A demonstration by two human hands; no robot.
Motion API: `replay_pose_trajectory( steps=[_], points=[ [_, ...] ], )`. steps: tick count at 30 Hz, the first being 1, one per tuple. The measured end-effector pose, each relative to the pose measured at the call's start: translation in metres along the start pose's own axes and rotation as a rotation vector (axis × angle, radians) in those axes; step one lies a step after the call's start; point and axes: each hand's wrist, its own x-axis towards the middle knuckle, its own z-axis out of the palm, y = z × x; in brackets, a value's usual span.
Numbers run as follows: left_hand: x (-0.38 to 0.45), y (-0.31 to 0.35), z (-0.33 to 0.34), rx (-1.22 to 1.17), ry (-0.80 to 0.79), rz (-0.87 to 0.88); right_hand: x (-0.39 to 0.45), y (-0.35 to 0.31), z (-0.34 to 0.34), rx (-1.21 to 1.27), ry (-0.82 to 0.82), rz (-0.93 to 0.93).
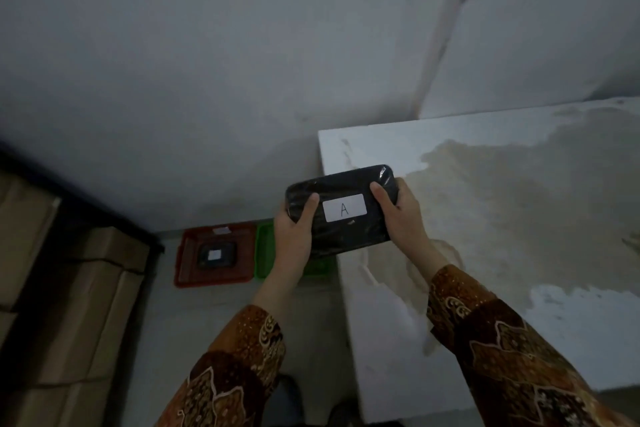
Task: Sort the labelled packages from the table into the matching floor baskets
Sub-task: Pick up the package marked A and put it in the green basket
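Observation:
A black wrapped package with a white label reading "A" is held in the air over the table's left edge. My left hand grips its left end and my right hand grips its right end. On the floor below stands a red basket with a white tag on its far rim, and another black package with a white label lies inside it. To its right a green basket is partly hidden behind my left hand and the held package.
The white table, its top stained beige, fills the right side. Stacked cardboard boxes stand at the left along a dark frame. Grey walls close off the back. Bare floor lies between the boxes and the table.

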Motion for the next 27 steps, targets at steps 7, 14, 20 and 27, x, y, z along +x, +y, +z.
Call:
replay_pose_trajectory(
  steps=[7,14,20,27],
  points=[
    [0.04,-0.007,-0.132,0.044,0.124,-0.04,-0.018,-0.002,0.141,-0.106,-0.082,0.017],
    [0.097,-0.061,-0.229,0.187,0.145,-0.29,-0.03,0.056,0.243,0.05,-0.179,0.43],
    [0.163,-0.153,-0.256,0.163,0.103,-0.479,-0.005,0.157,0.295,0.084,-0.244,0.724],
    [0.289,-0.335,-0.235,0.24,0.095,-0.521,0.082,0.359,0.339,0.006,-0.056,0.807]
  ],
)
